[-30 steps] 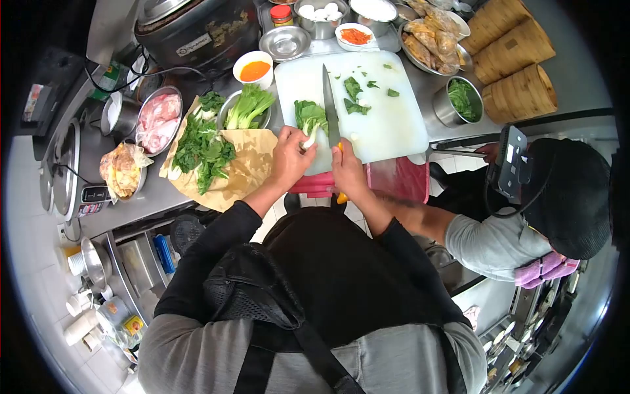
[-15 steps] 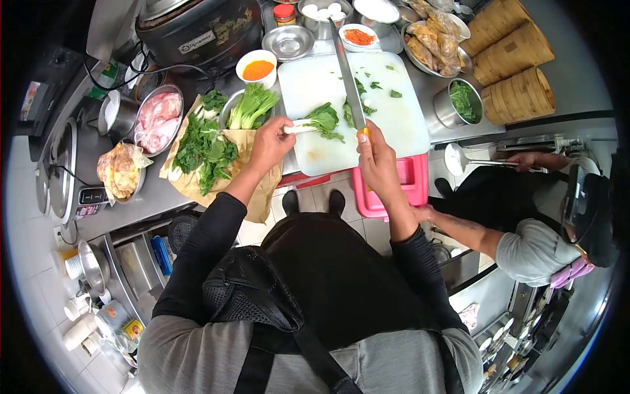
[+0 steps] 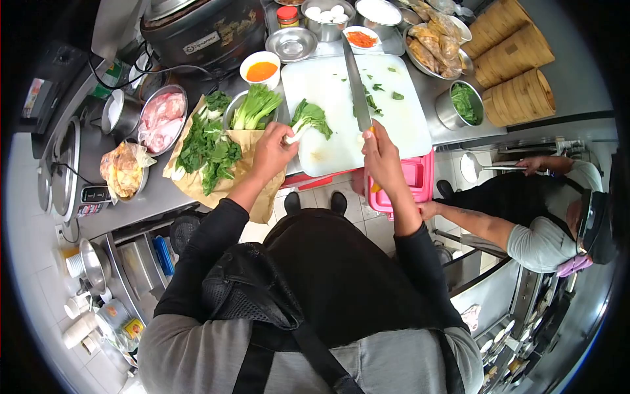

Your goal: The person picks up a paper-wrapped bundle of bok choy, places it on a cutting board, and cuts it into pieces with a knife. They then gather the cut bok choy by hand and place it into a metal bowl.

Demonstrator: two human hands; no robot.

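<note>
My left hand (image 3: 273,148) is closed on the white stem end of a bok choy (image 3: 311,120), whose green leaves lie over the left part of the white cutting board (image 3: 315,150). My right hand (image 3: 382,156) grips the orange handle of a long kitchen knife (image 3: 357,88). Its blade points away from me across the board, apart from the held bok choy. Small cut pieces of green leaf (image 3: 373,105) lie right of the blade. Left of my left hand, brown paper (image 3: 248,146) carries leafy greens (image 3: 213,154), and more bok choy (image 3: 254,106) stands in a metal bowl.
Behind the board are an orange-filled bowl (image 3: 261,71), an empty metal dish (image 3: 292,44) and a bowl of eggs (image 3: 326,16). A metal pot of greens (image 3: 462,104) stands at right. Below the board's right corner, a co-worker's hand (image 3: 428,209) touches a pink container (image 3: 413,180).
The bok choy's leaves have shifted left and tilted upward with my left hand. My right hand and the knife have moved slightly right and toward me. The pink container has shifted slightly right.
</note>
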